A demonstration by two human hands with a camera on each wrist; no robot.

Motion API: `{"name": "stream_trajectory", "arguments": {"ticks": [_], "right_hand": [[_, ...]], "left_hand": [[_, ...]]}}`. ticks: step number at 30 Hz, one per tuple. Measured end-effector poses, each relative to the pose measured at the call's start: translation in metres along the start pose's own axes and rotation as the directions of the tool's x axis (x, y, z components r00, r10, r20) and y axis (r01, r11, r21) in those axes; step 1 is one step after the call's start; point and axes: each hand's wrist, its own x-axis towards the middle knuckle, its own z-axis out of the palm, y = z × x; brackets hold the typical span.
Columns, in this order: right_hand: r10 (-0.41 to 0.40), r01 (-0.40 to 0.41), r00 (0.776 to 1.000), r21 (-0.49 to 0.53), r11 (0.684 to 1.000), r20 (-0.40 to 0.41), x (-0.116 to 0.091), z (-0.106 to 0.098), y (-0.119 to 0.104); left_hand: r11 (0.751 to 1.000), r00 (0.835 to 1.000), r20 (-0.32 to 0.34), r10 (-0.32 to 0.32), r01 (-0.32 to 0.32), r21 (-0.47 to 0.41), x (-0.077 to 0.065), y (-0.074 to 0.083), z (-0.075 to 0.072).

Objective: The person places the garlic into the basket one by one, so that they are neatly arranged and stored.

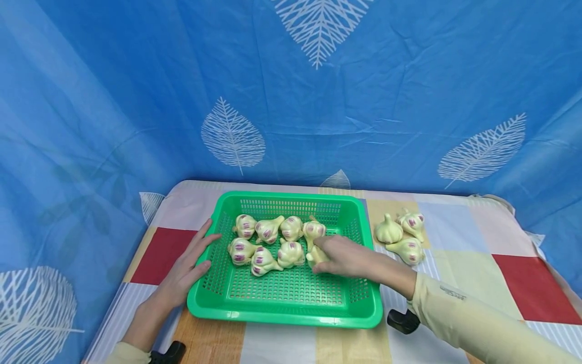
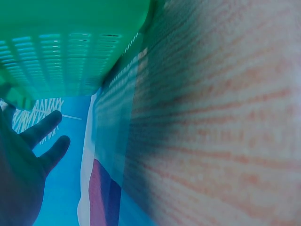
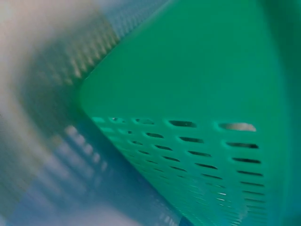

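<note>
A green perforated plastic basket [image 1: 286, 320] holds several garlic bulbs [image 1: 267, 230] with purple streaks, laid in two rough rows toward its far half. Inside its right part, my right hand [image 1: 343, 255] grips a garlic bulb [image 1: 317, 257], mostly covered by the fingers, at the end of the nearer row. At the left rim is my left hand [image 1: 186, 265], its fingers extended over the edge and the thumb apart from them. The left wrist view shows the same hand [image 2: 21, 169] with spread fingers below the basket wall [image 2: 70, 70]. Only the basket's slotted side [image 3: 188, 89] fills the right wrist view.
Right of the basket, three more garlic bulbs [image 1: 389, 230] lie grouped on the patchwork tablecloth [image 1: 473, 273]. A blue curtain [image 1: 291, 126] with white leaf prints hangs behind the table and along its left side.
</note>
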Motion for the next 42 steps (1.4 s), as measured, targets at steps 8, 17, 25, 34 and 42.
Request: {"name": "stream_trajectory", "arguments": {"ticks": [8, 17, 25, 34, 42], "right_hand": [[0.051, -0.051, 0.999, -0.003, 0.999, 0.016, 0.002, 0.005, -0.002], [0.083, -0.082, 0.997, -0.068, 0.994, 0.005, 0.000, 0.007, -0.005], [0.102, -0.102, 0.995, -0.091, 0.991, -0.003, 0.000, 0.009, -0.006], [0.151, -0.147, 0.988, -0.136, 0.980, 0.022, -0.006, 0.000, -0.014], [0.129, -0.121, 0.991, -0.214, 0.969, 0.024, -0.023, -0.021, -0.022]], "left_hand": [[1.000, 1.000, 0.000, 0.001, -0.001, -0.009, 0.001, 0.001, -0.001], [1.000, 1.000, -0.001, -0.005, 0.005, -0.001, 0.002, 0.003, -0.001], [1.000, 1.000, -0.002, -0.015, 0.015, 0.008, 0.002, 0.003, 0.000], [1.000, 1.000, 0.004, -0.011, 0.011, -0.015, 0.002, 0.007, -0.002], [1.000, 1.000, 0.012, -0.010, 0.010, -0.018, 0.001, 0.007, -0.003]]}}
